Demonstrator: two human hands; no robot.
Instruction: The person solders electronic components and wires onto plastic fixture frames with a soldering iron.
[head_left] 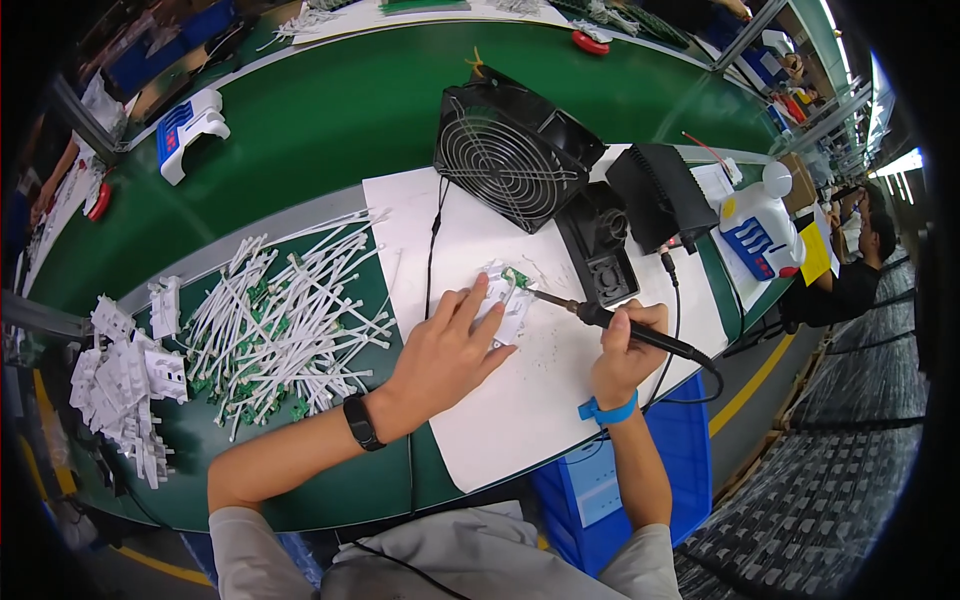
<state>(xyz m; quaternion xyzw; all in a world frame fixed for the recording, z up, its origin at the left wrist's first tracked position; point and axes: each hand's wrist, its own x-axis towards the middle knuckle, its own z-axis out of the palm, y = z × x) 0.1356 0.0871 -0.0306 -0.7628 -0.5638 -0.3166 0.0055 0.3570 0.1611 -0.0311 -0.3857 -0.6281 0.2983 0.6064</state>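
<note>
A paper sheet (540,410) lies before you on the table (330,500). Your left hand (440,350) is on a plastic part (516,320) there. The soldering iron (594,314), in your right hand (630,365), is to its right. The fan (505,165) stands behind. Left of the sheet are wires (285,330), then a plastic pile (120,385).

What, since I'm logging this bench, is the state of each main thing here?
Soldering iron, gripped in the right hand, tip near the green circuit board; heat unclear
White plastic housing, on the white sheet, touched by the left hand
Black fan, standing; spinning unclear
White cables, loosely heaped
Loose white plastic parts, piled
Blue wrist strap, worn
Black wristband, worn
</note>
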